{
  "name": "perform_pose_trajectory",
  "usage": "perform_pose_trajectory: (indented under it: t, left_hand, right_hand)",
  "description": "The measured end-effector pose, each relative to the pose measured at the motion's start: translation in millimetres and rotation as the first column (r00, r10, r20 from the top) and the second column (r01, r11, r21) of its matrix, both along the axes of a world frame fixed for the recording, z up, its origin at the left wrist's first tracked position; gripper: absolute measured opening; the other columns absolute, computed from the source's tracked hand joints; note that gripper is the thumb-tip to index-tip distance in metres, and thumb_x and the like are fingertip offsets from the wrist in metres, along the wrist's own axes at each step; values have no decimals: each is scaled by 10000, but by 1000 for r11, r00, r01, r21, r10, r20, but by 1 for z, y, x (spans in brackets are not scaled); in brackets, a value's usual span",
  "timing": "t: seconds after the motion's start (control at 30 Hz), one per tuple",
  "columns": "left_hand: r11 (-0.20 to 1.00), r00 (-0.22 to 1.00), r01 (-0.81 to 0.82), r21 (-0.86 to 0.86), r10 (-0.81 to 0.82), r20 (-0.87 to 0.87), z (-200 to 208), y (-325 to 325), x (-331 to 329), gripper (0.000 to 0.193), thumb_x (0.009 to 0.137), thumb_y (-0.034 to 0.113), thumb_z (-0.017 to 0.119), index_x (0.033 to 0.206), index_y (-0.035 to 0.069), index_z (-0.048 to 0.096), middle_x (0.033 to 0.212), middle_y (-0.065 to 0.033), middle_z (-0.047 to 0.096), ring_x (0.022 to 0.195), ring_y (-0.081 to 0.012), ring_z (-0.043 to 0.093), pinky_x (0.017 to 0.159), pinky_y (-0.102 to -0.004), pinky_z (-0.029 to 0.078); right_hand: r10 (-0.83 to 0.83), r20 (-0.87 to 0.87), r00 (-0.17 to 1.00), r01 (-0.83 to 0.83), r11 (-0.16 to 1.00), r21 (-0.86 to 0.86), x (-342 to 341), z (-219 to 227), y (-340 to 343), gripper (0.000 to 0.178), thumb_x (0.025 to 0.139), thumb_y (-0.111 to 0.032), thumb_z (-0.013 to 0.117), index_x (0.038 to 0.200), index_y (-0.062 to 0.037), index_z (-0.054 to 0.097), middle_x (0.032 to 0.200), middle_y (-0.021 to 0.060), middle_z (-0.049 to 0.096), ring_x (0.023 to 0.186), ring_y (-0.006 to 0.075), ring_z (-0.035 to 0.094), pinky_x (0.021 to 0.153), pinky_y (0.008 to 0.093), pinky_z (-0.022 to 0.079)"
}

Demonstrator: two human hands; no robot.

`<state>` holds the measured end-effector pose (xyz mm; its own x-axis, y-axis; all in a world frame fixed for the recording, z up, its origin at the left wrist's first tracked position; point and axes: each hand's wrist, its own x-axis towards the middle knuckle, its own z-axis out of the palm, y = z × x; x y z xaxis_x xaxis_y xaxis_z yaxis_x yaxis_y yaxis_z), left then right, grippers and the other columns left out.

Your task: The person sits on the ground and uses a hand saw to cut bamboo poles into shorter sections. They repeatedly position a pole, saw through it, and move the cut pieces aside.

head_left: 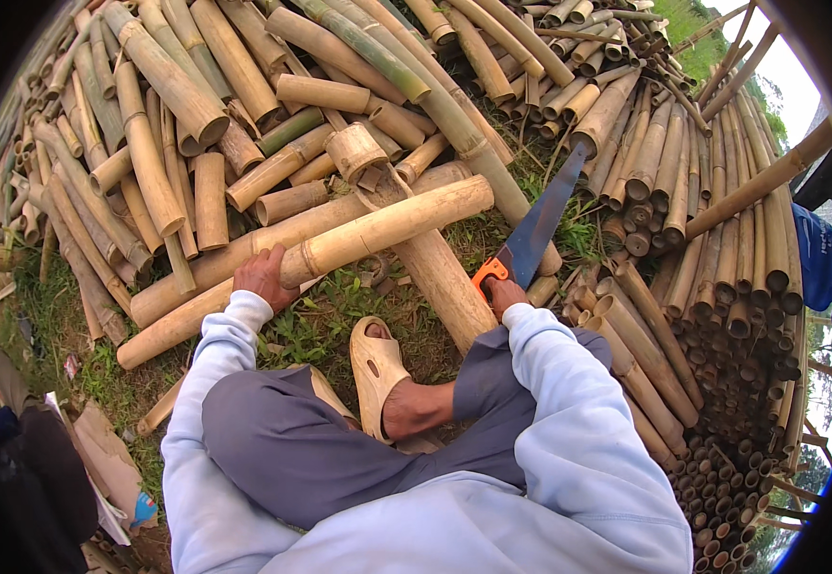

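Note:
My left hand point(265, 278) is closed over a long pale bamboo pole point(377, 232) that slants across in front of me. The pole's right part rests over a flattened wooden beam point(443, 292). Behind it lies another thick bamboo pole point(196, 270), nearly parallel. In my right hand point(506, 295) is the orange handle of a hand saw point(542, 222). Its dark blade points up and away, apart from the pole in my left hand. The saw's tip is near the cut bamboo on the right.
Loose bamboo pieces point(210, 201) are heaped at the far left. Stacked bamboo poles point(660, 163) fill the right side, with many cut ends facing me. Grass point(325, 330) shows around my sandalled foot point(377, 378). Torn cardboard point(110, 454) lies at lower left, and a blue bag point(816, 253) hangs far right.

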<state>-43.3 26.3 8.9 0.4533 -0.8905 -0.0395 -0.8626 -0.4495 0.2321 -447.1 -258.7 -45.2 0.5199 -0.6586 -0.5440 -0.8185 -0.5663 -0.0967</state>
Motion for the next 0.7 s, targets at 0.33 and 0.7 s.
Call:
perform_pose_trajectory:
  t: [0.33, 0.7]
  left_hand:
    - [981, 986, -159, 115, 163, -26, -5, -18, 18, 638, 695, 354, 883, 1158, 98, 525, 1050, -169, 684, 1013, -384, 684, 903, -474, 544]
    - [990, 987, -120, -73, 127, 100, -23, -16, 23, 616, 673, 256, 856, 1186, 82, 561, 1144, -118, 578, 1166, -333, 557, 1008, -432, 488]
  right_hand:
    - [-96, 96, 991, 95, 995, 18, -2, -2, -12, 385, 748, -287, 795, 1029, -38, 707, 1058, 218, 732, 1046, 413, 692, 919, 487, 540]
    - [-557, 765, -322, 513, 577, 636, 22, 156, 25, 68, 954, -60, 675, 941, -30, 615, 724, 14, 578, 566, 87, 524, 552, 253, 430]
